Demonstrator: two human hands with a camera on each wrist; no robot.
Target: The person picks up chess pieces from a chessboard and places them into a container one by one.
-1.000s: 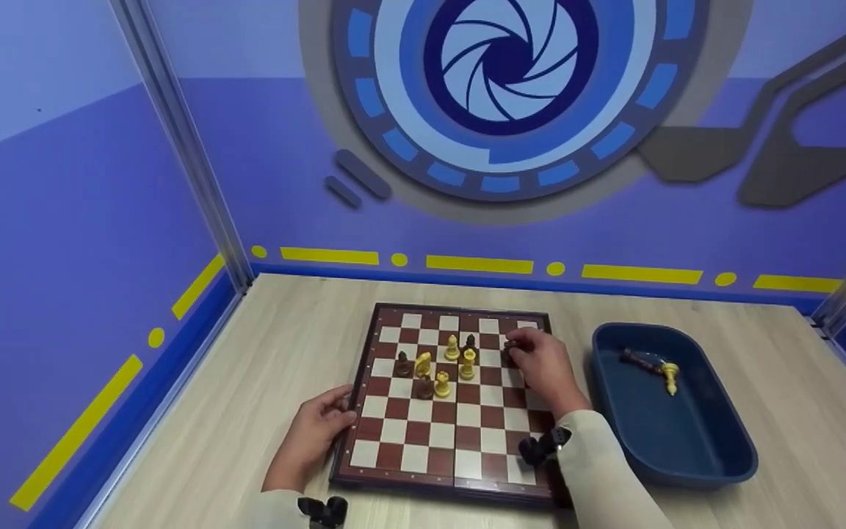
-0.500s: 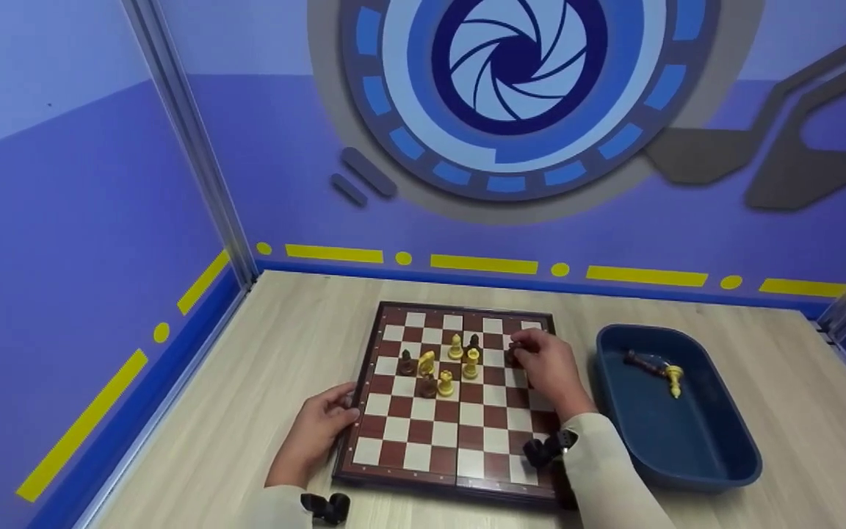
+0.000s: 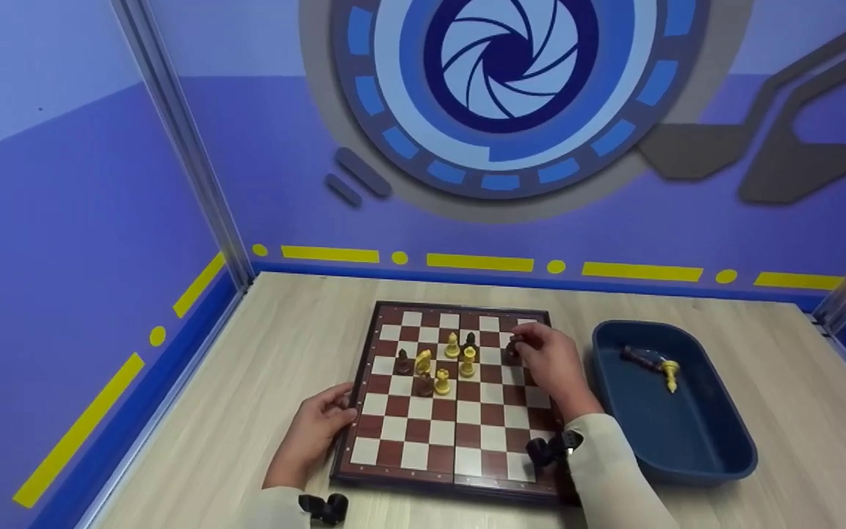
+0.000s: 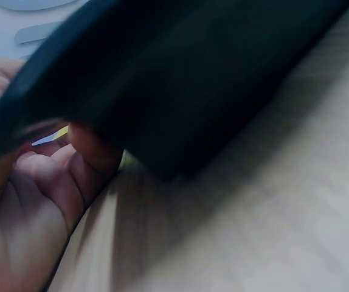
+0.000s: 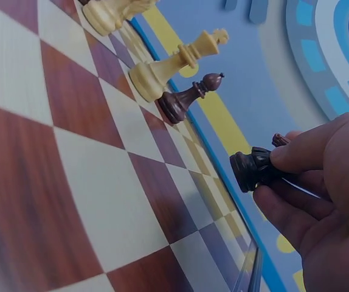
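My right hand (image 3: 551,360) pinches a dark chess piece (image 5: 253,170) between thumb and fingers, its base off the board in the right wrist view; the fingers cover its top, which may be a knight's. It is over the right side of the chessboard (image 3: 430,433). On the board's left edge, my left hand (image 3: 313,430) grips the rim, its fingers curled at the underside in the left wrist view. Several pieces stand mid-board, among them a pale king (image 5: 174,64), a dark bishop (image 5: 190,97), a pale knight (image 3: 423,361) and another dark piece (image 3: 402,361).
A dark blue tub (image 3: 742,433) stands right of the board, close to my right forearm. Inside lie a long dark piece (image 3: 643,358) and a pale piece (image 3: 670,375). Wood-grain table (image 3: 203,411) surrounds the board; a blue wall (image 3: 269,176) rises behind.
My right hand has shifted slightly up and to the right, with the dark chess piece still pinched. The left hand and the standing pieces keep their places; the head view swayed a little.
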